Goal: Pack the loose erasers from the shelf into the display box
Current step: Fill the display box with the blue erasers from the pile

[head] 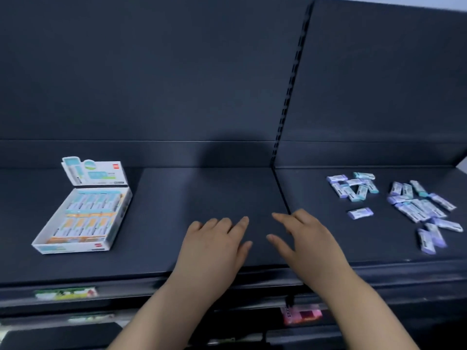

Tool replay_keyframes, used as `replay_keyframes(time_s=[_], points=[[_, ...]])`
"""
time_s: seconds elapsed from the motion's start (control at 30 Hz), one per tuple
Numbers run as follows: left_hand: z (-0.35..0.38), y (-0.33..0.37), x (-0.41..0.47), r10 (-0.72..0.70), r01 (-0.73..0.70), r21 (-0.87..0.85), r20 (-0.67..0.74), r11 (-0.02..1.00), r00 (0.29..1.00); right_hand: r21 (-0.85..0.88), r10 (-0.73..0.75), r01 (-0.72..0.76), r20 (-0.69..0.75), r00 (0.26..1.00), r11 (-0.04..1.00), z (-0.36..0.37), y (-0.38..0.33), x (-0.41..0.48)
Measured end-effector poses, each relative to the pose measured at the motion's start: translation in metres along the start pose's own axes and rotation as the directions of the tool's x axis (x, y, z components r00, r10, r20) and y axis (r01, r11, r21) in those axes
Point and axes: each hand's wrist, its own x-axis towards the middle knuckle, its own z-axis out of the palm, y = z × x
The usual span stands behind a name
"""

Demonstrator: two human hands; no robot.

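Left hand point(214, 238) and right hand point(303, 238) side by side, palms down, fingers spread, holding nothing, at mid dark shelf point(177, 198). Display box point(73, 248) far left, flap up, rows inside. Loose erasers point(414, 205) scattered far right; single eraser point(360, 213) nearest right hand.

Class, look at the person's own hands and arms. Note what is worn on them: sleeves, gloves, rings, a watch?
Nothing worn shows. The left hand and right hand are bare, without gloves or visible rings. Both forearms are uncovered down to the picture's bottom edge: no sleeve, watch or bracelet.
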Motion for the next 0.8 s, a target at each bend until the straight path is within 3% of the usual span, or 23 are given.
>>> replay_keyframes(time_s=[0.37, 0.6, 0.8], points=[[0.016, 0.014, 0.069, 0.135, -0.135, -0.012, 0.115, 0.991, 0.984, -0.075, 0.167, -0.165, 0.010, 0.986, 0.983, -0.020, 0.044, 0.019], [0.031, 0.059, 0.097, 0.226, -0.225, -0.027, 0.195, 0.974, 0.954, -0.065, 0.298, -0.297, 0.014, 0.954, 0.953, -0.026, 0.092, -0.003], [0.051, 0.120, 0.116, 0.234, -0.228, -0.058, 0.142, 0.972, 0.962, -0.089, 0.318, -0.319, -0.022, 0.948, 0.944, -0.053, 0.161, -0.027]])
